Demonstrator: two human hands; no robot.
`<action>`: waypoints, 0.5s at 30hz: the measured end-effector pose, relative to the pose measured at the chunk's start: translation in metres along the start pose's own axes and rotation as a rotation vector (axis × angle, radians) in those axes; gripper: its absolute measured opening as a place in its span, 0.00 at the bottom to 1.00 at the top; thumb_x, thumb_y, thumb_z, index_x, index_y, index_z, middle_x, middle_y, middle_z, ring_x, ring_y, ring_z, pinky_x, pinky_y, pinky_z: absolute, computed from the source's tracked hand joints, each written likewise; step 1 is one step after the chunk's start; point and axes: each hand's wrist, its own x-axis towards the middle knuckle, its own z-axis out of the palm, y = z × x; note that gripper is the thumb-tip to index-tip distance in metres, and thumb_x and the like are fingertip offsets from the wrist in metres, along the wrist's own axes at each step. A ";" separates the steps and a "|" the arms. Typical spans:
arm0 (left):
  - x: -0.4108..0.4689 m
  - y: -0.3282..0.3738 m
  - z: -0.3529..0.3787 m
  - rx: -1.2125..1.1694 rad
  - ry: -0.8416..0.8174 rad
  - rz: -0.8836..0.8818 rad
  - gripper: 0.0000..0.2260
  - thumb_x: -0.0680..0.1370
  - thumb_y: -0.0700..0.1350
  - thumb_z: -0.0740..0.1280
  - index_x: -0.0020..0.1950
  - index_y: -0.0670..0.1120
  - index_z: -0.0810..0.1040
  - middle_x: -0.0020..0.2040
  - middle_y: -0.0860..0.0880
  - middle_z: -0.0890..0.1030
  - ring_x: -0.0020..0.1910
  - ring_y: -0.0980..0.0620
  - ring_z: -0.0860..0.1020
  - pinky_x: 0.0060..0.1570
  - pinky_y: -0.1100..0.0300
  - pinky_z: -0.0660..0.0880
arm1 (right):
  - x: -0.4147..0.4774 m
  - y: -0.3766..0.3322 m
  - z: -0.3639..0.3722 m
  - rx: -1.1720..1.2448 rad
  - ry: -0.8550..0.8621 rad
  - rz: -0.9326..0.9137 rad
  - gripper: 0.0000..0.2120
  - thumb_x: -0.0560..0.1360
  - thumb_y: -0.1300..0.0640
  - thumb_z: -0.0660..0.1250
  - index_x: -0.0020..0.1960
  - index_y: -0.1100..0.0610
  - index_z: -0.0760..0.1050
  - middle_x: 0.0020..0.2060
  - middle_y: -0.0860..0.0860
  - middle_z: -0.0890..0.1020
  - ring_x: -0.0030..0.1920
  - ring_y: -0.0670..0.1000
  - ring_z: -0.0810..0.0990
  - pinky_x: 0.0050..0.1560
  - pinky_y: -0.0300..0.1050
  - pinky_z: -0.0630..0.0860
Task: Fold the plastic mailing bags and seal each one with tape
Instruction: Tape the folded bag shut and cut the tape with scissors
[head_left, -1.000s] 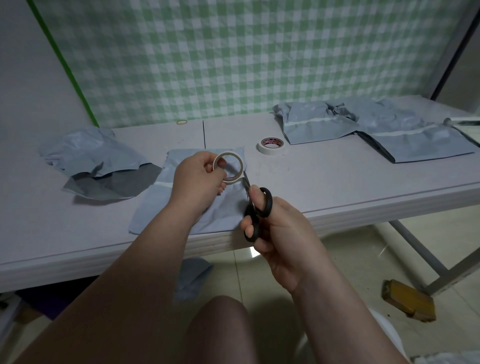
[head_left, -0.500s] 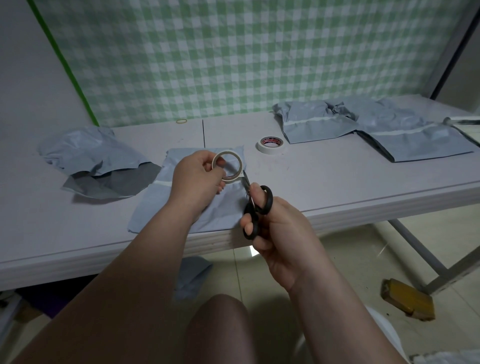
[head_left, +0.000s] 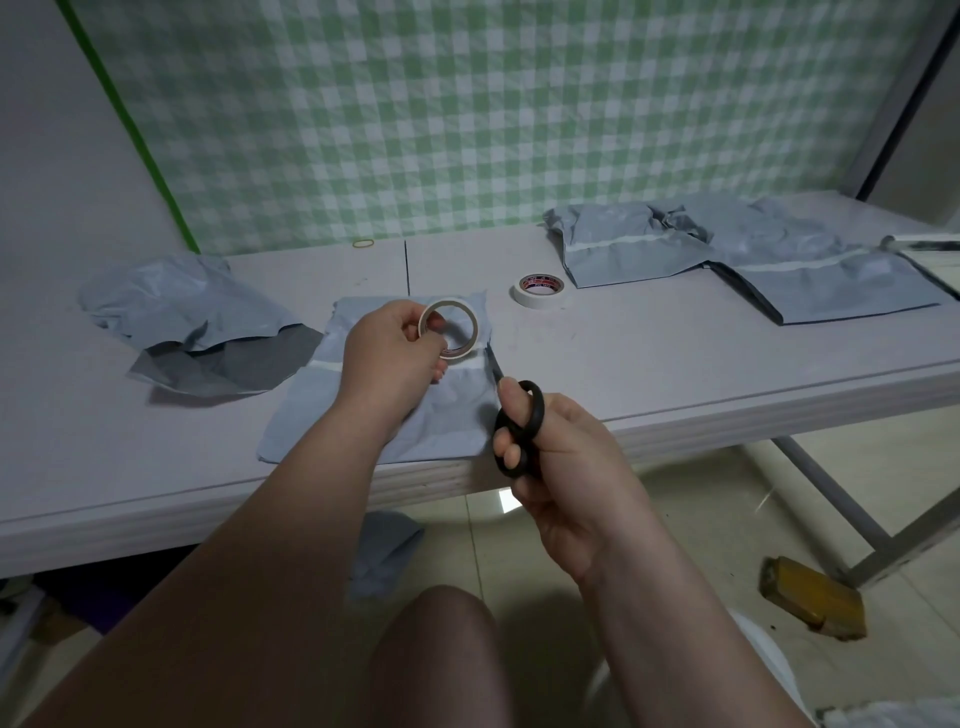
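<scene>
Head view: your left hand (head_left: 387, 353) pinches a tape roll (head_left: 448, 328) above the folded bag (head_left: 447, 415) at the table (head_left: 675, 364) edge; your right hand (head_left: 566, 462) grips black scissors (head_left: 519, 426), blades toward the roll.

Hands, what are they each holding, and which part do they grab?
The left hand pinches the tape roll by its rim. The right hand holds the black scissors by the handle loops.
</scene>
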 end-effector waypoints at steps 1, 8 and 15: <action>0.000 0.000 0.000 0.000 0.004 -0.001 0.09 0.75 0.34 0.63 0.41 0.47 0.78 0.35 0.46 0.79 0.28 0.54 0.76 0.33 0.63 0.75 | -0.003 -0.002 -0.001 0.000 -0.010 -0.003 0.12 0.75 0.53 0.67 0.38 0.54 0.66 0.25 0.50 0.71 0.25 0.43 0.65 0.21 0.32 0.58; -0.003 0.002 -0.002 -0.028 0.016 -0.007 0.09 0.75 0.35 0.63 0.41 0.48 0.78 0.37 0.45 0.79 0.30 0.53 0.76 0.38 0.58 0.78 | 0.012 -0.040 -0.028 -0.831 0.413 -0.428 0.07 0.72 0.53 0.70 0.39 0.54 0.74 0.33 0.51 0.81 0.35 0.52 0.78 0.36 0.43 0.71; -0.013 0.010 -0.012 -0.131 0.072 -0.005 0.03 0.75 0.38 0.69 0.47 0.45 0.80 0.39 0.49 0.80 0.32 0.54 0.79 0.41 0.57 0.81 | 0.039 -0.049 -0.032 -1.751 0.546 -0.470 0.09 0.75 0.62 0.59 0.50 0.57 0.78 0.45 0.54 0.78 0.53 0.56 0.71 0.41 0.44 0.64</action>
